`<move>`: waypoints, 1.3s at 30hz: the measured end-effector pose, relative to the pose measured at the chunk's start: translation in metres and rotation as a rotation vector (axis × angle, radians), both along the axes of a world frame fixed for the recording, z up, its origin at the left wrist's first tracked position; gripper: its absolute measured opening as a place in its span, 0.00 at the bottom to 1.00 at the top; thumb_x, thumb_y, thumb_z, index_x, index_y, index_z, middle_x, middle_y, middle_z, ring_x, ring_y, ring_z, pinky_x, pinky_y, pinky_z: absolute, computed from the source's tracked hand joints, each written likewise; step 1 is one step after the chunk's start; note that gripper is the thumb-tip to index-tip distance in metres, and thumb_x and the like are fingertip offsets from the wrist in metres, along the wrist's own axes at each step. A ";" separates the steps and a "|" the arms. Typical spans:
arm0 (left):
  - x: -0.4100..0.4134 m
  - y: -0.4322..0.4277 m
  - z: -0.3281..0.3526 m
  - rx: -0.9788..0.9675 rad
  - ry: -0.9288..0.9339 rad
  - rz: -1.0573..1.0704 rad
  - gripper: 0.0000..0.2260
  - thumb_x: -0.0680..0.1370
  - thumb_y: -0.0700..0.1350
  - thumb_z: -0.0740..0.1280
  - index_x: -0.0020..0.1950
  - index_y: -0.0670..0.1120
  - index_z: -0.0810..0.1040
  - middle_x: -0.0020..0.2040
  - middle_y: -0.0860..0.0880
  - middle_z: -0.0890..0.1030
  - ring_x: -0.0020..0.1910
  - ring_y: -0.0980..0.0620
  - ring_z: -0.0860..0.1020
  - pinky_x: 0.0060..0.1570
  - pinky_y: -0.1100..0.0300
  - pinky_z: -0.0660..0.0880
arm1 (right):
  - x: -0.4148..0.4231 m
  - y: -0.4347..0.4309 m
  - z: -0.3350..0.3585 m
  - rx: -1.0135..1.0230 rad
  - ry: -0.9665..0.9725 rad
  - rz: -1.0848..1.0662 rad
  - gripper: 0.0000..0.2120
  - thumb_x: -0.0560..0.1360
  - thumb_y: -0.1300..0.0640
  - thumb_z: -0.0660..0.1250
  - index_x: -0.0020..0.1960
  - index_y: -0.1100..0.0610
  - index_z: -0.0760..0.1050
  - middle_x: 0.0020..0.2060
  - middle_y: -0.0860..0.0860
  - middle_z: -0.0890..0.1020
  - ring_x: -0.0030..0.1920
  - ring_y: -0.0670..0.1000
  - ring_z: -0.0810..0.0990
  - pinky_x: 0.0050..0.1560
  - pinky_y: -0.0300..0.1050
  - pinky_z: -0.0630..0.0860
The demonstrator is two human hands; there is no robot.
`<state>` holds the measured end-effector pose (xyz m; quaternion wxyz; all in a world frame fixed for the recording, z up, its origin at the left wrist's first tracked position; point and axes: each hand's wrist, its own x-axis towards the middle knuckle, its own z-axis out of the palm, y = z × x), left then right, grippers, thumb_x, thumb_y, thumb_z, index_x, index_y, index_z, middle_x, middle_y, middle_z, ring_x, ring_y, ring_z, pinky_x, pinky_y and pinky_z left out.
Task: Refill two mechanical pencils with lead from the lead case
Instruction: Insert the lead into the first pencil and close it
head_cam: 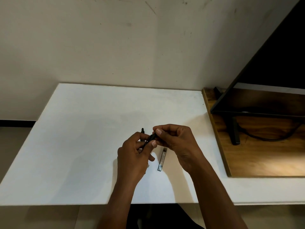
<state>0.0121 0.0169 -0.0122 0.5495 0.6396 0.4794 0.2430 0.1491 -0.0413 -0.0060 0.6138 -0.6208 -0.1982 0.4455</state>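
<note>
Above the white table (74, 146), my left hand (133, 156) grips a black mechanical pencil (151, 138) that slants up to the right. My right hand (178, 142) pinches that pencil's upper end between thumb and forefinger. A second black pencil (142, 130) lies on the table behind my left hand, and only its far tip shows. The slim lead case (162, 159) lies flat on the table between my hands, just below my right hand, touching neither.
A wooden board (264, 154) lies on the table at the right, carrying a dark monitor (280, 55), its stand foot (235, 131) and a black cable (270, 138). A scuffed wall rises behind the table. The table's front edge runs just below my wrists.
</note>
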 end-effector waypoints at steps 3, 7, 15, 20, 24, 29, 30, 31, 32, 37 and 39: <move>0.000 0.000 0.000 -0.015 -0.007 0.007 0.06 0.74 0.50 0.73 0.47 0.51 0.79 0.36 0.51 0.87 0.26 0.55 0.82 0.26 0.58 0.79 | -0.003 -0.001 0.000 -0.012 0.012 -0.014 0.08 0.76 0.63 0.72 0.53 0.64 0.84 0.46 0.63 0.87 0.43 0.54 0.86 0.48 0.42 0.83; -0.001 -0.001 0.000 -0.034 -0.011 0.005 0.06 0.74 0.50 0.73 0.46 0.50 0.79 0.33 0.54 0.86 0.24 0.56 0.81 0.23 0.64 0.75 | -0.007 -0.002 0.001 -0.045 0.010 -0.021 0.08 0.75 0.63 0.72 0.52 0.65 0.84 0.44 0.63 0.87 0.42 0.53 0.87 0.44 0.37 0.81; 0.000 0.000 0.005 -0.133 -0.115 0.020 0.09 0.75 0.51 0.72 0.52 0.50 0.79 0.38 0.51 0.88 0.28 0.49 0.82 0.28 0.56 0.77 | -0.008 -0.001 0.009 0.022 0.140 0.018 0.10 0.78 0.61 0.70 0.58 0.60 0.84 0.49 0.60 0.87 0.46 0.54 0.86 0.46 0.36 0.80; 0.003 -0.001 0.005 -0.175 -0.168 0.000 0.13 0.76 0.50 0.70 0.60 0.54 0.77 0.41 0.50 0.88 0.30 0.47 0.83 0.31 0.42 0.80 | -0.001 -0.002 0.010 -0.015 0.018 -0.024 0.09 0.78 0.61 0.69 0.56 0.57 0.84 0.46 0.56 0.88 0.45 0.52 0.88 0.45 0.39 0.81; 0.004 0.000 0.004 -0.172 -0.158 -0.001 0.12 0.76 0.50 0.70 0.59 0.53 0.78 0.40 0.50 0.88 0.30 0.48 0.83 0.32 0.45 0.80 | -0.002 -0.002 0.008 0.029 -0.015 0.014 0.07 0.76 0.64 0.71 0.53 0.62 0.84 0.44 0.58 0.88 0.43 0.55 0.87 0.50 0.48 0.83; 0.003 0.000 0.002 -0.182 -0.154 0.000 0.10 0.75 0.51 0.72 0.55 0.52 0.79 0.39 0.51 0.88 0.28 0.50 0.83 0.29 0.54 0.77 | -0.001 -0.001 0.006 0.017 -0.089 0.024 0.06 0.74 0.66 0.72 0.51 0.64 0.83 0.41 0.60 0.88 0.39 0.54 0.86 0.49 0.50 0.82; 0.002 0.000 0.001 -0.179 -0.147 -0.004 0.10 0.75 0.50 0.72 0.55 0.53 0.79 0.39 0.50 0.88 0.29 0.50 0.83 0.29 0.54 0.77 | -0.001 -0.001 0.006 0.011 -0.106 0.022 0.06 0.74 0.67 0.72 0.51 0.65 0.83 0.41 0.61 0.87 0.38 0.53 0.86 0.47 0.48 0.83; 0.001 0.000 0.001 -0.177 -0.141 -0.007 0.10 0.75 0.50 0.72 0.55 0.52 0.79 0.39 0.51 0.88 0.29 0.50 0.83 0.29 0.55 0.77 | -0.001 -0.001 0.006 0.003 -0.122 0.021 0.05 0.74 0.67 0.73 0.50 0.65 0.84 0.41 0.61 0.87 0.38 0.53 0.86 0.46 0.47 0.83; 0.001 0.000 0.001 -0.179 -0.138 -0.011 0.09 0.75 0.50 0.72 0.54 0.52 0.79 0.39 0.51 0.88 0.29 0.50 0.83 0.28 0.56 0.77 | -0.001 -0.001 0.005 -0.007 -0.133 0.022 0.05 0.74 0.67 0.73 0.50 0.64 0.84 0.40 0.61 0.88 0.38 0.53 0.86 0.46 0.47 0.83; 0.002 0.000 0.004 -0.213 -0.185 0.006 0.12 0.75 0.51 0.72 0.56 0.51 0.78 0.38 0.51 0.88 0.32 0.51 0.85 0.27 0.58 0.80 | -0.005 -0.002 0.005 0.043 -0.010 0.024 0.08 0.75 0.62 0.72 0.54 0.60 0.84 0.44 0.60 0.88 0.43 0.58 0.88 0.49 0.47 0.84; 0.004 -0.001 0.004 -0.221 -0.197 0.005 0.13 0.75 0.51 0.71 0.57 0.50 0.77 0.39 0.50 0.88 0.35 0.51 0.87 0.35 0.50 0.82 | -0.007 0.000 0.005 0.036 0.026 0.026 0.11 0.76 0.58 0.73 0.58 0.55 0.83 0.44 0.58 0.88 0.45 0.56 0.88 0.47 0.42 0.83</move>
